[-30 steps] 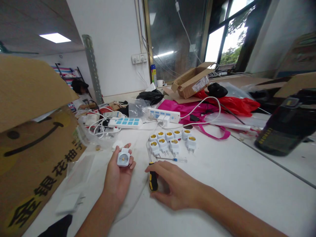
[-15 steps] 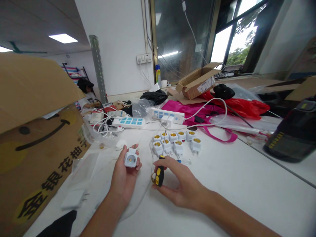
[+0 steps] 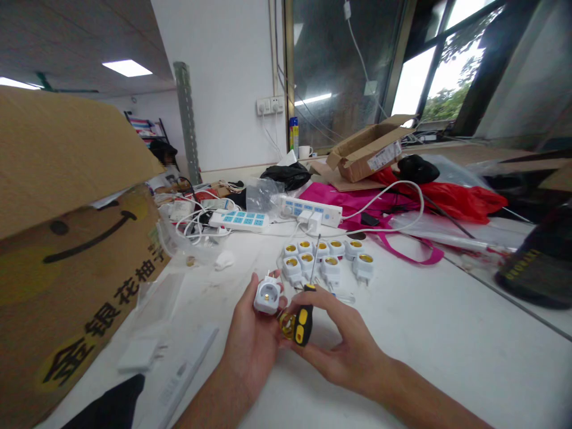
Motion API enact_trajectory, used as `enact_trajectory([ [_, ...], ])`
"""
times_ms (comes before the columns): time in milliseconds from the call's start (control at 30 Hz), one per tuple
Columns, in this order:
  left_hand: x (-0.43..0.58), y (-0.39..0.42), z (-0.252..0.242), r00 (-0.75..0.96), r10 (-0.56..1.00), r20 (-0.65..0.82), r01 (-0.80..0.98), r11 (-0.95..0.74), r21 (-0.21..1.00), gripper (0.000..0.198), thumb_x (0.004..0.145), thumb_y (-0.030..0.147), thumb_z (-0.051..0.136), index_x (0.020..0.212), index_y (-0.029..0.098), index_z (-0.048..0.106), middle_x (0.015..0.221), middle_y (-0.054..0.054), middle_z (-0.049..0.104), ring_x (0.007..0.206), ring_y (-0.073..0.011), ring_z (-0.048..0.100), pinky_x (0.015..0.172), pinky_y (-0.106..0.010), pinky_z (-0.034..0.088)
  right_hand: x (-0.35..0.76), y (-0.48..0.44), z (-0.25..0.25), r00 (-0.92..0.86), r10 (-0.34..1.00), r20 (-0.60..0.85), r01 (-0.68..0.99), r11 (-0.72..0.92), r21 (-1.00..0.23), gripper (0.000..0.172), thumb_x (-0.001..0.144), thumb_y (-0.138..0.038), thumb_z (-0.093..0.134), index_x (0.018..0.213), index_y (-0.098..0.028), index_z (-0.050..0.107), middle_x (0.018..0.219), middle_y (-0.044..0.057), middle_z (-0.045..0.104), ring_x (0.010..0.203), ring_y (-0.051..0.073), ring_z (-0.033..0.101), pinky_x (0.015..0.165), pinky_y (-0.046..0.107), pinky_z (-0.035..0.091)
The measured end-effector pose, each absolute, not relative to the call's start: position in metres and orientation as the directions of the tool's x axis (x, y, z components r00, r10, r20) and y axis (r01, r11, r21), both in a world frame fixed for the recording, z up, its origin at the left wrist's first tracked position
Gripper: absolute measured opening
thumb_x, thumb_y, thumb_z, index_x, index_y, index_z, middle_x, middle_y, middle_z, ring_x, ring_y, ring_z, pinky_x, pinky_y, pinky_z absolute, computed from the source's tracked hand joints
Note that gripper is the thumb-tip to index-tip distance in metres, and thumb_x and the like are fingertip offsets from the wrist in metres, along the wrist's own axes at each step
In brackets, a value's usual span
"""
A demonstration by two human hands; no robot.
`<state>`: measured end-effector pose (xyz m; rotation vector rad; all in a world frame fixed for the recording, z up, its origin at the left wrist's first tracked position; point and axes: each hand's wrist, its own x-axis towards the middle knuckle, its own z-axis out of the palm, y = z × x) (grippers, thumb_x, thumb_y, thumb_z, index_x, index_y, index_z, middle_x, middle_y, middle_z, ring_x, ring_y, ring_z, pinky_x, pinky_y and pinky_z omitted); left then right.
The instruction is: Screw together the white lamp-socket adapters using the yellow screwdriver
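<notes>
My left hand (image 3: 257, 333) is closed around a white socket housing (image 3: 268, 296) whose round opening faces me, with a small brass spot inside. Close beside it, my right hand (image 3: 342, 339) grips a black-and-yellow screwdriver (image 3: 304, 322), its shaft pointing up and away. A brass ring (image 3: 286, 325) sits at the right fingers, between the two hands. Beyond the hands stand several white plug-in lamp sockets (image 3: 330, 269) with brass-coloured openings, in two rough rows. A small clear-and-blue item (image 3: 344, 298) lies just in front of them.
Two power strips (image 3: 240, 221) with white cables lie behind the sockets. A large cardboard box (image 3: 89, 286) fills the left side. Pink fabric (image 3: 326, 193), a red bag (image 3: 465, 202) and an open carton (image 3: 364, 152) are at the back. A dark bag (image 3: 540, 256) stands right.
My left hand has moved right with the white housing, close to my right hand. The screwdriver and brass ring are now next to the housing. The view has shifted slightly.
</notes>
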<state>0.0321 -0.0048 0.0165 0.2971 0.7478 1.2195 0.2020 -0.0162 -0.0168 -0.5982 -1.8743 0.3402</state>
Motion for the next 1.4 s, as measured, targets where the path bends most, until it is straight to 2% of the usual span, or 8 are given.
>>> enact_trajectory([
  [633, -0.004, 0.009, 0.042, -0.19, 0.97, -0.15, -0.75, -0.046, 0.659, 0.031, 0.106, 0.026, 0.064, 0.126, 0.007, 0.077, 0.089, -0.006, 0.067, 0.066, -0.0126, 0.061, 0.054, -0.024, 0.054, 0.203, -0.012, -0.021, -0.574, 0.703, 0.421, 0.53, 0.71, -0.463, 0.053, 0.084, -0.029, 0.083, 0.133, -0.022, 0.064, 0.118, 0.011, 0.076, 0.105, 0.033, 0.071, 0.097, 0.051, 0.057],
  [800, -0.001, 0.008, 0.039, -0.204, 0.969, -0.141, -0.708, -0.047, 0.704, 0.033, 0.097, 0.016, 0.072, 0.129, 0.013, 0.081, 0.1, -0.007, 0.072, 0.074, -0.0118, 0.066, 0.059, -0.021, 0.057, 0.205, -0.011, -0.02, -0.54, 0.684, 0.491, 0.501, 0.73, -0.465, 0.062, 0.084, -0.041, 0.091, 0.136, -0.022, 0.062, 0.122, 0.013, 0.076, 0.109, 0.033, 0.072, 0.097, 0.051, 0.058],
  [933, 0.001, 0.015, 0.033, -0.293, 0.953, -0.073, -0.622, -0.132, 0.772, 0.031, 0.092, 0.013, 0.08, 0.122, 0.016, 0.084, 0.12, -0.006, 0.076, 0.089, -0.0099, 0.068, 0.072, -0.016, 0.059, 0.206, -0.011, -0.023, -0.43, 0.663, 0.613, 0.49, 0.741, -0.458, 0.052, 0.09, -0.037, 0.084, 0.135, -0.026, 0.06, 0.119, 0.01, 0.077, 0.107, 0.03, 0.075, 0.093, 0.045, 0.06],
  [1033, -0.012, 0.027, 0.029, -0.407, 0.913, 0.015, -0.556, -0.261, 0.789, 0.022, 0.093, 0.023, 0.084, 0.115, 0.016, 0.084, 0.114, -0.005, 0.077, 0.094, -0.0097, 0.068, 0.076, -0.014, 0.056, 0.206, -0.009, -0.025, -0.297, 0.653, 0.697, 0.496, 0.729, -0.472, 0.042, 0.094, -0.032, 0.079, 0.131, -0.029, 0.059, 0.118, 0.007, 0.077, 0.104, 0.026, 0.076, 0.092, 0.04, 0.061],
  [1200, -0.053, 0.042, 0.041, -0.639, 0.735, 0.225, -0.357, -0.543, 0.76, 0.024, 0.09, 0.035, 0.092, 0.102, 0.018, 0.08, 0.103, 0.0, 0.074, 0.099, -0.0106, 0.068, 0.094, -0.019, 0.054, 0.21, -0.001, -0.018, -0.066, 0.659, 0.749, 0.505, 0.67, -0.544, 0.019, 0.102, -0.03, 0.068, 0.12, -0.028, 0.061, 0.099, 0.001, 0.075, 0.086, 0.019, 0.074, 0.078, 0.031, 0.059],
  [1300, -0.054, 0.036, 0.056, -0.701, 0.605, 0.378, -0.141, -0.636, 0.759, 0.025, 0.097, 0.045, 0.083, 0.11, 0.023, 0.079, 0.108, 0.001, 0.073, 0.105, -0.0136, 0.069, 0.102, -0.026, 0.054, 0.213, 0.003, -0.012, 0.021, 0.671, 0.741, 0.494, 0.637, -0.591, 0.011, 0.104, -0.031, 0.064, 0.113, -0.027, 0.062, 0.088, -0.001, 0.069, 0.074, 0.016, 0.068, 0.069, 0.027, 0.056],
  [1333, -0.049, 0.034, 0.061, -0.651, 0.605, 0.459, 0.0, -0.605, 0.796, 0.029, 0.1, 0.05, 0.079, 0.115, 0.026, 0.079, 0.114, -0.001, 0.075, 0.11, -0.0169, 0.07, 0.105, -0.03, 0.054, 0.213, 0.004, -0.011, 0.036, 0.677, 0.735, 0.491, 0.629, -0.603, 0.009, 0.105, -0.032, 0.064, 0.112, -0.026, 0.062, 0.086, -0.002, 0.068, 0.072, 0.015, 0.066, 0.068, 0.026, 0.055],
  [1400, -0.037, 0.032, 0.071, -0.2, 0.789, 0.581, 0.335, -0.502, 0.797, 0.036, 0.097, 0.05, 0.079, 0.126, 0.028, 0.081, 0.126, -0.006, 0.078, 0.123, -0.0252, 0.069, 0.116, -0.04, 0.051, 0.215, 0.006, -0.011, 0.047, 0.694, 0.718, 0.489, 0.611, -0.623, 0.008, 0.105, -0.032, 0.062, 0.11, -0.026, 0.061, 0.084, -0.002, 0.066, 0.07, 0.015, 0.065, 0.067, 0.026, 0.054],
])
